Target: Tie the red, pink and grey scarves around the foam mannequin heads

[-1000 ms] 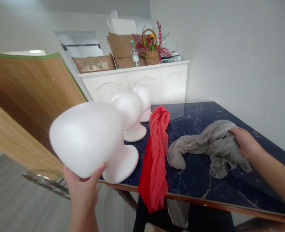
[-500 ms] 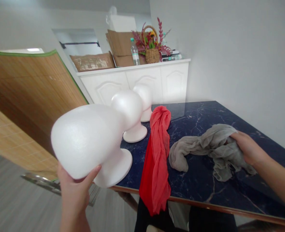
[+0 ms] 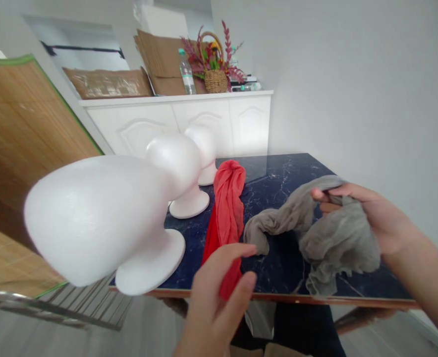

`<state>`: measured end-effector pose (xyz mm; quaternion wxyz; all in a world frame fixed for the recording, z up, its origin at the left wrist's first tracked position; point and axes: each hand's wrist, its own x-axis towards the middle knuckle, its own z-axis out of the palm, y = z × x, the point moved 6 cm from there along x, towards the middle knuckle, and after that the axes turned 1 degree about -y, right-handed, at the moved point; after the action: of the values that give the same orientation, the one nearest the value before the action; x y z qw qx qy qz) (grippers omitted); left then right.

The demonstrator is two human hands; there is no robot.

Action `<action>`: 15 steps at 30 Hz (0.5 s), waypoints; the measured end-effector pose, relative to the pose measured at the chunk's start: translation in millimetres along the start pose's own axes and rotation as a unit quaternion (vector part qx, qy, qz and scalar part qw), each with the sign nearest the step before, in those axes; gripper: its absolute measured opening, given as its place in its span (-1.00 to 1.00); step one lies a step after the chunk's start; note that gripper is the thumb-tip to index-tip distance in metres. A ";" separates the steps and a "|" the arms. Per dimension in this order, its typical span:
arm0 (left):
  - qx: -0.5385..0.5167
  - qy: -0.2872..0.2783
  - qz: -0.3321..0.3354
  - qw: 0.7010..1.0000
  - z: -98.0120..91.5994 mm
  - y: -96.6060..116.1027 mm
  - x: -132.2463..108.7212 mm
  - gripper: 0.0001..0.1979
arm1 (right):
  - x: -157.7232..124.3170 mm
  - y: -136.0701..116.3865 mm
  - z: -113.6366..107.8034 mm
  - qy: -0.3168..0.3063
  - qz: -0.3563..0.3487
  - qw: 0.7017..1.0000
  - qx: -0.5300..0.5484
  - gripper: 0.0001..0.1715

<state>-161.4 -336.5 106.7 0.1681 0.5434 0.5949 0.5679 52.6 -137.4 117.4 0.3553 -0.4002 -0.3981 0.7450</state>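
My right hand (image 3: 371, 213) is closed around a grey scarf (image 3: 293, 213), lifting one end while the other end lies on the dark blue marbled table (image 3: 291, 171). Held out over the table's front edge, my left hand (image 3: 222, 297) has thumb and fingers apart and nothing between them. Behind it, partly covered by it, a red scarf (image 3: 229, 198) lies lengthwise and reaches the front edge. Left of the red scarf stand three white foam heads in a row: a near one (image 3: 103, 213), a middle one (image 3: 178, 168) and a far one (image 3: 204, 148).
At the back a white cabinet (image 3: 152, 124) bears cardboard boxes (image 3: 107, 83), a plastic bottle (image 3: 187, 74) and a flower basket (image 3: 216, 81). A bamboo mat (image 3: 26, 124) rises at the left above a metal rack (image 3: 88, 302). A wall borders the right side.
My left hand has let go of the near foam head and moved right, in front of the red scarf. My right hand has raised its end of the grey scarf. The view has shifted right.
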 end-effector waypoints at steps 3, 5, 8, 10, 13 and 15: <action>-0.157 -0.211 -0.029 0.964 68.1 18.3 21.9 -0.50 | -25.9 -1.2 45.9 -0.080 -0.028 0.996 0.024 -0.67; -0.274 -0.246 -0.058 0.928 95.0 25.7 31.8 -0.39 | -38.3 1.0 73.1 -0.136 -0.056 0.989 0.023 -0.68; -0.351 -0.252 -0.122 0.893 118.9 26.8 33.8 -0.48 | -44.3 -0.7 99.3 -0.174 -0.117 0.978 0.022 -0.74; -0.344 -0.258 -0.168 0.887 125.0 22.8 27.6 -0.79 | -38.3 -5.6 110.1 -0.182 -0.146 0.972 0.022 -0.79; -0.374 -0.255 -0.200 0.869 117.2 17.7 17.6 -0.81 | -11.3 -18.4 120.3 -0.166 -0.163 0.973 0.011 -0.82; -0.402 -0.235 -0.196 0.863 100.8 14.7 14.2 -0.81 | 18.5 -29.8 125.3 -0.132 -0.161 0.978 0.018 -0.82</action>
<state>-77.4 -278.4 95.2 0.6142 0.4184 0.3524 0.5687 -59.2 -147.5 183.2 0.4218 -0.2222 -0.4875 0.7315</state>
